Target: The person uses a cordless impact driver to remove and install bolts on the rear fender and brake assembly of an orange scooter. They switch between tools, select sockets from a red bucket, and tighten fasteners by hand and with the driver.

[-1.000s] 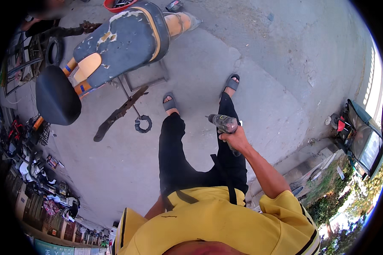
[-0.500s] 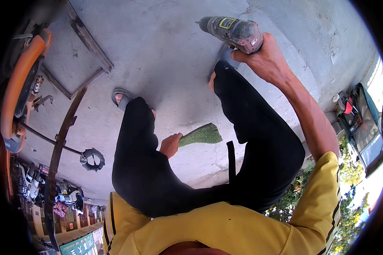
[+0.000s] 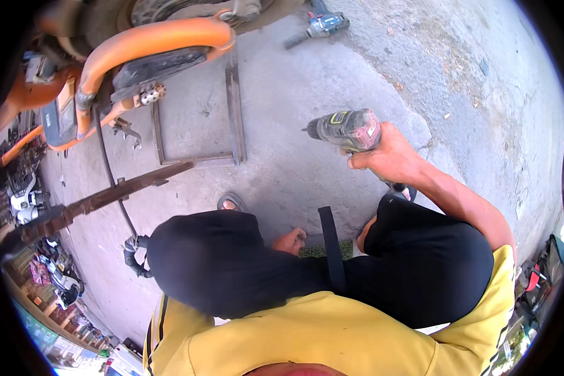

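My right hand (image 3: 390, 152) is wrapped round the grip of a worn cordless drill (image 3: 346, 130), raised ahead of my right knee with its chuck turned left. Low between my knees, my left hand (image 3: 289, 240) has its fingers pinched at the end of a green, grass-like strip of matting (image 3: 312, 252). Most of that strip is hidden by my trousers and by a black strap (image 3: 332, 247) hanging in front of it.
An orange-tubed machine (image 3: 153, 41) stands at the far left, with a rusty notched bar (image 3: 106, 197) below it. A metal frame (image 3: 235, 119) lies on the concrete. At the far side rests another blue power tool (image 3: 326, 26). Parked vehicles (image 3: 59, 269) line the left.
The view has swung, bringing the orange machine and the blue power tool further in. The drill is lower in the picture, and the green strip has slipped mostly behind my legs.
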Available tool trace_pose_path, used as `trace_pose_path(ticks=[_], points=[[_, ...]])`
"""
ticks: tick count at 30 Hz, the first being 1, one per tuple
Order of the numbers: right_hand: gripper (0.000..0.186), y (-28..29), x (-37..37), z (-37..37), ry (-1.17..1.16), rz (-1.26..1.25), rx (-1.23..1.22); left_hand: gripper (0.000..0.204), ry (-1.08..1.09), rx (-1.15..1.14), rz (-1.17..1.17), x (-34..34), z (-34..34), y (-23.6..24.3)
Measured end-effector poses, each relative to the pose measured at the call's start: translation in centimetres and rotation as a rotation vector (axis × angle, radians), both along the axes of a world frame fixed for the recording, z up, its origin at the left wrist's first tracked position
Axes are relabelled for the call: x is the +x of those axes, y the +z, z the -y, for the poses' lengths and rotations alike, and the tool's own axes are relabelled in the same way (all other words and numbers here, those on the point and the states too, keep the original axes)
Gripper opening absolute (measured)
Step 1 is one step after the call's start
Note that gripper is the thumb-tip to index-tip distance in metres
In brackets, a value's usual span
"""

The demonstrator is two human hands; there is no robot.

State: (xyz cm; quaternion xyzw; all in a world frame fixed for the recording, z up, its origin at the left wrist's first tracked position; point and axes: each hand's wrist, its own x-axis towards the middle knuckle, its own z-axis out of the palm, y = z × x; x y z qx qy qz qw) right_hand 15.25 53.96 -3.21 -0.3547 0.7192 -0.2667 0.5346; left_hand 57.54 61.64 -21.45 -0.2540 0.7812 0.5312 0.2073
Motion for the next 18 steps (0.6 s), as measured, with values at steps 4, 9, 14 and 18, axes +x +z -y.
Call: trace_pose_path(ticks=[4,9,14,18], points=[[0.023,2.4,3.8,4.6,0.139,0.014,-0.076,0.036,0.045,-0.161,-0.075,0.4,0.4,-2.0],[0.027,0.1,13.6,5.6,0.212,0.150,-0.021,0.040,0.176,-0.328,-0.067,3.8,-2.2,-4.0],[0.027,4.0,22.7,2.3,0.133,0.138,-0.194,0.043,0.345,-0.647,-0.019,13.6,-12.1,-4.8],[0.022,7.8,25.3,0.4,0.265,0.145,-0.206,0.046,0.534,-1.004,0.127,23.4,-29.2,-6.4]])
